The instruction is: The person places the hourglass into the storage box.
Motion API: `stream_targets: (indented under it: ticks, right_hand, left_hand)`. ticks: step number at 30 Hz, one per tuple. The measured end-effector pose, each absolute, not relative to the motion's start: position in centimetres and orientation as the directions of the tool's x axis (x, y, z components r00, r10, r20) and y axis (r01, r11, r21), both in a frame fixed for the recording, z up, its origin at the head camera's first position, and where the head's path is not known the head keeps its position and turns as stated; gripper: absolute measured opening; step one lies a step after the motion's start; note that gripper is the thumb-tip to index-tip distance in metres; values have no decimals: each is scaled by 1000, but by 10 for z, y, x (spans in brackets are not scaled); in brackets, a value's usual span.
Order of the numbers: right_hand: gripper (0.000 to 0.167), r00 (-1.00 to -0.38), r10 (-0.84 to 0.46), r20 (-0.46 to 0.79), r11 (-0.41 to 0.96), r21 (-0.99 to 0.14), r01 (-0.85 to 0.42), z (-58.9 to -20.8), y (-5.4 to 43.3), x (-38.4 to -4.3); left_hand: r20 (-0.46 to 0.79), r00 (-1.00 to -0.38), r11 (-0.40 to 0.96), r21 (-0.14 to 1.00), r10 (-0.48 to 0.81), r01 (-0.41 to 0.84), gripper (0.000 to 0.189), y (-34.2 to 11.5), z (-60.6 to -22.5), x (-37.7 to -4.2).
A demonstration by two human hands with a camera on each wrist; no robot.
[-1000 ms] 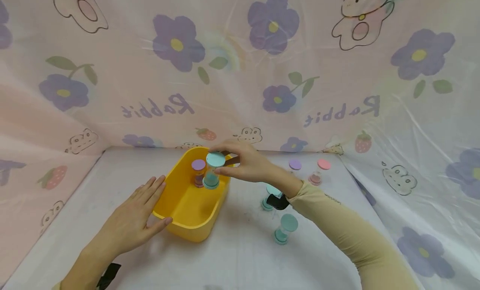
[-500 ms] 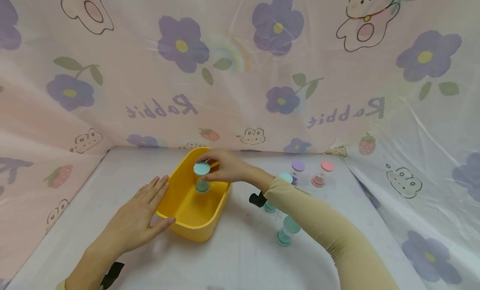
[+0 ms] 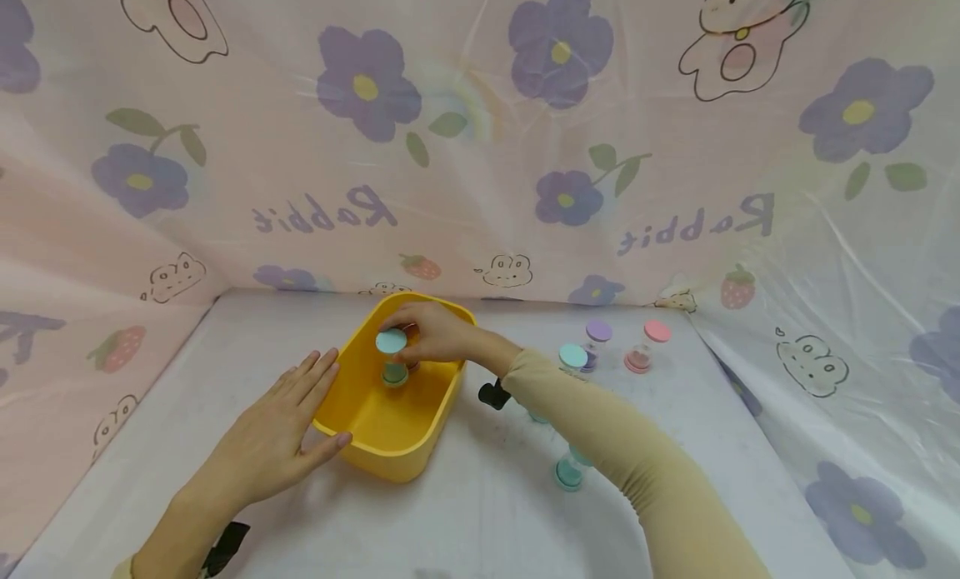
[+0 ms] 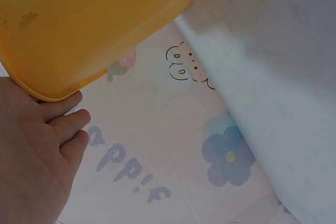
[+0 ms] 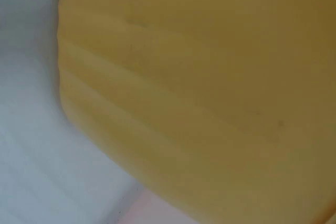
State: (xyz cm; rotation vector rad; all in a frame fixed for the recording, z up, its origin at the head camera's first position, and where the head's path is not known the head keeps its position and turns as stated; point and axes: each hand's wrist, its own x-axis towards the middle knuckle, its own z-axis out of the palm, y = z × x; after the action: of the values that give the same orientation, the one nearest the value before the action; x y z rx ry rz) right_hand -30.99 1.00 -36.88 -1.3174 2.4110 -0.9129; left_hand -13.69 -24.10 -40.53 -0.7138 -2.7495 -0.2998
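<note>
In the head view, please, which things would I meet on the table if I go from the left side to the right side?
Left hand → yellow bin → rear teal hourglass → purple-topped hourglass → pink-topped hourglass.

Inside the yellow bin [image 3: 386, 466], my right hand [image 3: 437, 333] is covering part of a teal-topped hourglass [image 3: 392, 342]; another object [image 3: 414, 366] is showing too little to tell. Right of the bin, my sleeve [image 3: 618, 450] is partly hiding two teal hourglasses [image 3: 567, 473].
</note>
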Motion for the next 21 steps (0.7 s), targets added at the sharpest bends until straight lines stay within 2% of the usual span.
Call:
stream_targets:
  ticks: [3, 21]
  right_hand:
    - [48, -553, -830, 78, 409, -589, -697, -368, 8, -312]
    - [48, -491, -871, -12, 428, -511, -746, -378, -5, -324]
  left_hand:
    - [323, -837, 856, 126, 443, 501, 90, -241, -405, -137]
    - [325, -834, 857, 115, 445, 502, 90, -241, -407, -138]
